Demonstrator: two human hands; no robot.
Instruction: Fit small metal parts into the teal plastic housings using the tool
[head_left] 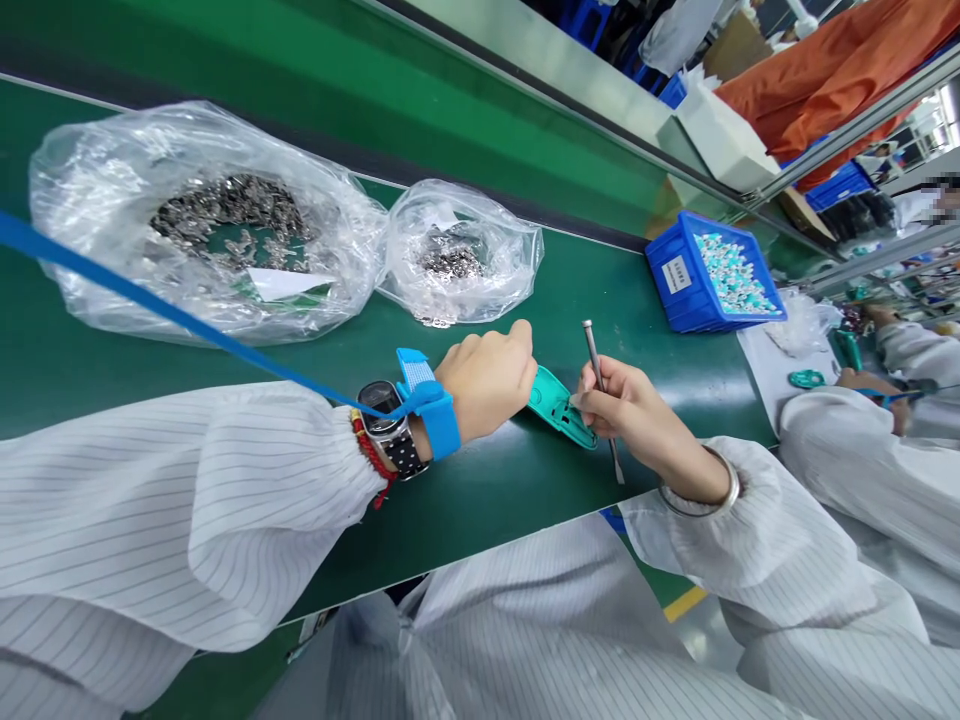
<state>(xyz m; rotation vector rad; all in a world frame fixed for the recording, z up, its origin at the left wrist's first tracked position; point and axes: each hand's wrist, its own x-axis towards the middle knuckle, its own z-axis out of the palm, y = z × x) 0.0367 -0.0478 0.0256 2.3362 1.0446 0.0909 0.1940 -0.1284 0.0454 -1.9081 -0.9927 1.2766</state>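
In the head view, we are holding one end of a teal shell (562, 408) in our left hand (486, 378), whose fingers are curling closed at its edge, the fingertips hiding from us. Our right hand (634, 412) is pinching thumb to forefinger at the shell's other end while gripping a slim metal tool (592, 352) crosswise; whether a small part is sitting in that pinch, we cannot tell. The shell is lying between our hands above the green tabletop (600, 280), its hollow inner side showing.

As for progress, the shell is standing open, with no cover closing it, and dark details are showing inside; we cannot tell which are fitted parts, so we are judging the work on it unfinished.

Silvery, jagged metal pieces are heaping inside a large crinkled clear bag (97, 215) and a smaller, rounder bag (517, 255). A ribbed blue plastic basket (679, 300) is holding small teal-and-white pieces (731, 275). Our pale, pin-striped sleeves are bunching in soft folds.
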